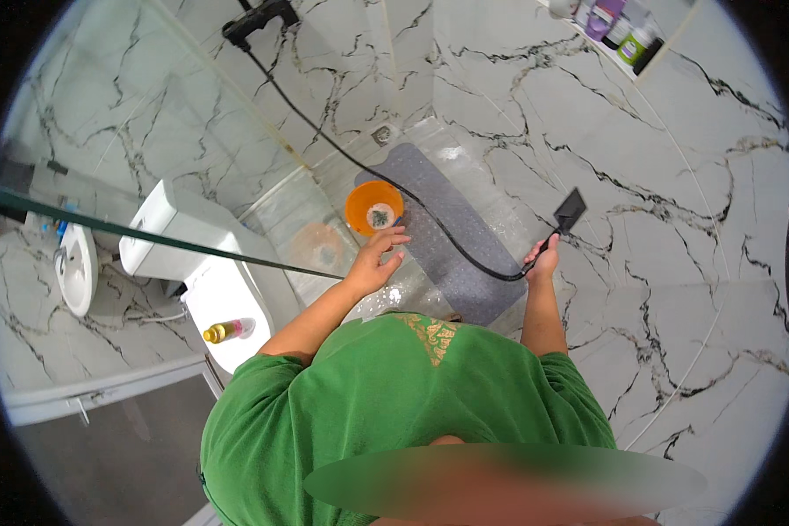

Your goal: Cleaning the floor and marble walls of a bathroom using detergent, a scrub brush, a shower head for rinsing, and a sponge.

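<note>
My right hand grips the handle of a black handheld shower head, whose flat square head points up toward the marble-patterned wall. Its black hose loops down across the floor area and back up to the wall. My left hand is empty, fingers apart, just in front of an orange bucket. Whether the fingertips touch the bucket's rim is unclear. Inside the bucket, a dark patch shows at the pale bottom. A small blue thing shows at its right rim, too small to identify.
A grey bath mat lies on the wet floor near a drain. At left, a glass panel stands before a toilet bearing a gold-capped bottle. Beyond is a washbasin. Several bottles fill a wall niche.
</note>
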`<state>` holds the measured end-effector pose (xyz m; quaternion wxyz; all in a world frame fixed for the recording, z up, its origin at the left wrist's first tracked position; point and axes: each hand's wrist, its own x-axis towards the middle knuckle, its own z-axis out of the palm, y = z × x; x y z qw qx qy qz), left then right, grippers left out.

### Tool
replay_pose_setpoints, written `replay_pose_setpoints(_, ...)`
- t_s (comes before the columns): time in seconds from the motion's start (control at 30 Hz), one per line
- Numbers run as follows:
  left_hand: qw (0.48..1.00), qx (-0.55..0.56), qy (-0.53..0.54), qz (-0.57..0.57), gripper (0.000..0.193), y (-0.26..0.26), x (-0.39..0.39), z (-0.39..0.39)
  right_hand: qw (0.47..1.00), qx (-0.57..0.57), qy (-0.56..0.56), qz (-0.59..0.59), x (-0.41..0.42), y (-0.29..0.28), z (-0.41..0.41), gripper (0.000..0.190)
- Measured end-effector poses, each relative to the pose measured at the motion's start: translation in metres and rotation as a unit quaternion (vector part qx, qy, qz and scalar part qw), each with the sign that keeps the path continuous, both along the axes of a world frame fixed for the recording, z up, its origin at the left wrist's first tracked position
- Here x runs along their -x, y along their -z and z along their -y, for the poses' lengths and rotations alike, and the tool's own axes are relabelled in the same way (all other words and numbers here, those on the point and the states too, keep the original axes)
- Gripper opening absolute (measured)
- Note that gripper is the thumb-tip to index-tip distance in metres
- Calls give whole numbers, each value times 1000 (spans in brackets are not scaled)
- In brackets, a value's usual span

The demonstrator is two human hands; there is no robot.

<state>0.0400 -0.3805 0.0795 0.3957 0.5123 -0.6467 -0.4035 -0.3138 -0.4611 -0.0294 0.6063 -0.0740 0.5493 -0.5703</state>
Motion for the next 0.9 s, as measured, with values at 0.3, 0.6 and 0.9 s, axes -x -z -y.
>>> replay_pose_setpoints(0.3, 996, 33, -40, 70, 22, -9, -17, -39, 997, 17, -76, -1, -18, -22, 56, 44)
replay_pose_setpoints(0.6, 990, 2, -111, 89, 22, -22, -37, -77, 990, 80, -108, -42, -56, -39, 86, 45)
replay_pose_setpoints(0.9, 992, 64, -80, 72, 22, -22, -32, -49, 992, 88, -56, -73, -54, -66, 81, 45)
